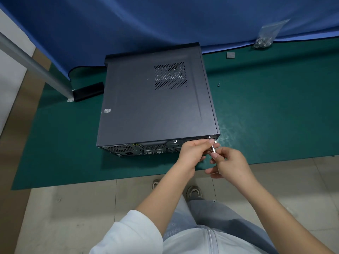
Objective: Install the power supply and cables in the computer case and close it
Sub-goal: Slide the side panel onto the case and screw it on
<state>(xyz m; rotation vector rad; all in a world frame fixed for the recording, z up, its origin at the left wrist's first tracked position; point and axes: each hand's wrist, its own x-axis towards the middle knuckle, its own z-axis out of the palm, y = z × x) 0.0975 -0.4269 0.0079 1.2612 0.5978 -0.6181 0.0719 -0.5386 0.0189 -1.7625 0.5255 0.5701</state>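
Closed dark grey metal computer case (152, 99) lying flat on a green work mat (266, 116), its rear port panel toward the person.

The case's long axis runs away from the person toward a blue cloth backdrop (165, 19); the vented side panel faces up. Pale floor tiles lie below the mat's edge. At the case's near right corner, the left hand (192, 151) pinches a slim silver screwdriver shaft (213, 149) near its tip, and the right hand (229, 164) curls round the hidden handle. A clear bag of screws (264, 38), a small grey square pad (230, 55) and a loose screw (218, 84) lie well apart; the screw at the tip is hard to make out.
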